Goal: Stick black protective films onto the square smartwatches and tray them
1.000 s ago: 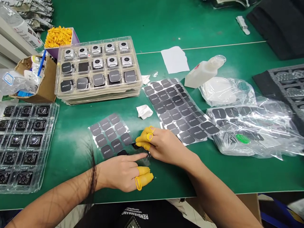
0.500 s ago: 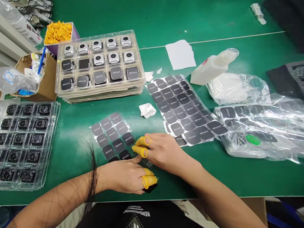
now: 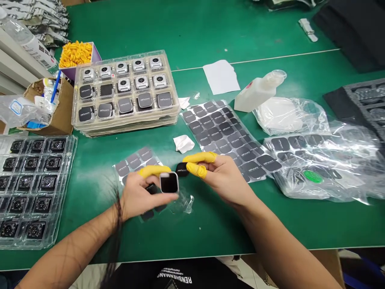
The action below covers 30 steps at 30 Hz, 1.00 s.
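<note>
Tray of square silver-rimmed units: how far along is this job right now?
Done: in the clear plastic tray, the bottom row and two leftmost middle-row units show black faces. In hand: the left hand holds a silver-rimmed square unit, the right hand a black pad. Left: eight tray units still show silver backs, and pad sheets remain.

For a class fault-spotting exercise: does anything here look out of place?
In the clear tray, the middle row's second slot holds a plain black square with no logo, unlike the logo-printed black pad beside it. A crumpled white tissue lies loose on the green mat.
</note>
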### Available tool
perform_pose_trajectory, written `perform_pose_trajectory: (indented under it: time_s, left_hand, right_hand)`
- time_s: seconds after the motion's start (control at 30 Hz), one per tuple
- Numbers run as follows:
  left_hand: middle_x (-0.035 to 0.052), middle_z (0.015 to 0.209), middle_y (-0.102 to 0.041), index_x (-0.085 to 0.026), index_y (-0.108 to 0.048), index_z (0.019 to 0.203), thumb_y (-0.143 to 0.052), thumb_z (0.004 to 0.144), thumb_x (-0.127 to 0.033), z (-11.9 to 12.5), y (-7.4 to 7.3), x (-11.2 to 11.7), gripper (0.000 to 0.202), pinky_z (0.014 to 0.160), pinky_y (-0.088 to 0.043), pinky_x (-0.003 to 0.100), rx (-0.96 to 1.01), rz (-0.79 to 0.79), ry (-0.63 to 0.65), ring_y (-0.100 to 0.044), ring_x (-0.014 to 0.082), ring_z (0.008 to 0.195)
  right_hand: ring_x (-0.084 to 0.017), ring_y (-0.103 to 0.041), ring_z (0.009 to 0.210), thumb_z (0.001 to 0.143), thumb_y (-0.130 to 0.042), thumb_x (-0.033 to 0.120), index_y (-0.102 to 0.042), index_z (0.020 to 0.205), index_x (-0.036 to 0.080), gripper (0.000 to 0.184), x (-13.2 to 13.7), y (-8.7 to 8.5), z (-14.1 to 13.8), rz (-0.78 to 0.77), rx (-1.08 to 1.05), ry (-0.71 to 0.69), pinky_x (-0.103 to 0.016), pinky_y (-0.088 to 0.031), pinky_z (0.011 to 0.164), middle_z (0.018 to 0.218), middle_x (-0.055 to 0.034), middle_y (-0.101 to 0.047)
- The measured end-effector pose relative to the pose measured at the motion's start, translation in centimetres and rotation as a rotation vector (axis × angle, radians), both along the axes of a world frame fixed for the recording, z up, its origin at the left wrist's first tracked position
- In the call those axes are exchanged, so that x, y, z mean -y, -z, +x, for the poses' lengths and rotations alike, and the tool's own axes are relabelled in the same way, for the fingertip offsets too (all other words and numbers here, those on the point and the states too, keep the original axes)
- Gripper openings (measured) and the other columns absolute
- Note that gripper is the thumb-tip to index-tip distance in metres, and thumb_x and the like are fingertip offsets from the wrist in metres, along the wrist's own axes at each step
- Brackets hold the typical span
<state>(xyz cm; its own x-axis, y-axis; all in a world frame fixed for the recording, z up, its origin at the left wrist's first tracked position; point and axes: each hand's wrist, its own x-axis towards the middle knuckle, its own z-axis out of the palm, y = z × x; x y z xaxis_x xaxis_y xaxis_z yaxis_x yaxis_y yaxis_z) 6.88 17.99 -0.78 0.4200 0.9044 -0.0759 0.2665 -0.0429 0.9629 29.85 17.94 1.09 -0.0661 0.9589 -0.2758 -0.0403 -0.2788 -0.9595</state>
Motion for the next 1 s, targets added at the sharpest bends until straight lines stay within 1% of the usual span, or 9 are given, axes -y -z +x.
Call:
perform_pose_trajectory:
  time_s: [0.07,0.1,0.17,0.27,0.33,0.4,0.6,0.8,1.0]
  left_hand:
    - [0.0043,0.074,-0.074,-0.017,-0.074,0.088,-0.088,0.068,-0.035,-0.2,0.6,-0.9,0.031,0.074,-0.061,0.033,-0.036,-0.086,-0.09,-0.071,0.0192,0.071]
    - [0.0036,0.073,-0.074,-0.017,-0.074,0.093,-0.088,0.069,-0.035,-0.3,0.9,-1.3,0.034,0.07,-0.061,0.031,-0.051,-0.123,-0.104,-0.07,0.0182,0.069]
    - [0.0024,0.07,-0.073,-0.018,-0.075,0.096,-0.088,0.068,-0.036,-0.2,1.4,-1.7,0.036,0.063,-0.058,0.028,-0.096,-0.149,-0.088,-0.069,0.0164,0.064]
    - [0.0019,0.065,-0.072,-0.018,-0.074,0.075,-0.088,0.067,-0.039,-0.2,1.6,-1.9,0.026,0.058,-0.053,0.025,-0.186,-0.111,-0.038,-0.066,0.0146,0.061]
    - [0.0007,0.061,-0.07,-0.018,-0.071,0.064,-0.088,0.066,-0.039,-0.1,1.4,-1.9,0.027,0.054,-0.049,0.024,-0.231,-0.086,-0.026,-0.063,0.0131,0.058]
    - [-0.0014,0.058,-0.068,-0.019,-0.07,0.059,-0.088,0.066,-0.038,0.0,1.2,-1.9,0.027,0.052,-0.045,0.024,-0.261,-0.059,-0.027,-0.059,0.0114,0.056]
    - [-0.0032,0.058,-0.067,-0.02,-0.07,0.059,-0.087,0.066,-0.037,0.3,1.1,-1.8,0.025,0.055,-0.045,0.024,-0.278,0.021,-0.031,-0.059,0.0104,0.056]
    - [-0.0033,0.06,-0.068,-0.02,-0.068,0.058,-0.087,0.067,-0.036,0.3,1.1,-1.7,0.025,0.059,-0.047,0.025,-0.3,0.039,-0.035,-0.061,0.0113,0.059]
    - [-0.0036,0.061,-0.07,-0.022,-0.071,0.059,-0.086,0.067,-0.035,0.4,1.0,-1.7,0.021,0.061,-0.048,0.026,-0.3,0.058,-0.031,-0.061,0.0117,0.058]
  right_hand:
    - [-0.015,-0.064,0.071,0.072,-0.085,0.041,-0.077,0.104,0.023,0.037,-0.1,0.1,-0.2,-0.04,-0.044,0.044,-0.029,-0.053,0.065,0.08,-0.0018,-0.073]
    - [-0.014,-0.063,0.067,0.071,-0.086,0.04,-0.077,0.103,0.023,0.038,-0.1,0.2,-0.3,-0.06,-0.056,0.056,-0.028,-0.051,0.061,0.077,-0.0012,-0.072]
    - [-0.013,-0.061,0.064,0.068,-0.087,0.039,-0.077,0.092,0.022,0.031,-0.1,0.4,-0.7,-0.087,-0.066,0.055,-0.025,-0.048,0.055,0.076,-0.0014,-0.071]
    - [-0.015,-0.065,0.073,0.067,-0.088,0.039,-0.076,0.079,0.021,0.024,0.0,0.8,-1.4,-0.088,-0.07,0.049,-0.026,-0.053,0.064,0.081,-0.0029,-0.074]
    - [-0.017,-0.068,0.079,0.066,-0.088,0.04,-0.077,0.08,0.022,0.025,0.0,1.1,-1.8,-0.114,-0.082,0.046,-0.03,-0.055,0.075,0.083,-0.0034,-0.075]
    - [-0.018,-0.068,0.079,0.064,-0.089,0.042,-0.077,0.082,0.022,0.029,0.1,1.5,-2.1,-0.167,-0.077,0.04,-0.032,-0.056,0.076,0.084,-0.0038,-0.075]
    - [-0.02,-0.069,0.082,0.065,-0.088,0.046,-0.077,0.083,0.022,0.031,0.1,2.2,-2.5,-0.219,-0.082,0.021,-0.034,-0.056,0.077,0.088,-0.005,-0.076]
    - [-0.02,-0.069,0.082,0.063,-0.089,0.046,-0.079,0.085,0.022,0.035,-0.1,2.2,-2.8,-0.254,-0.091,0.045,-0.035,-0.057,0.078,0.09,-0.0057,-0.076]
    - [-0.02,-0.069,0.082,0.065,-0.088,0.047,-0.08,0.088,0.022,0.034,-0.1,2.3,-2.7,-0.237,-0.091,0.034,-0.036,-0.058,0.078,0.092,-0.0057,-0.077]
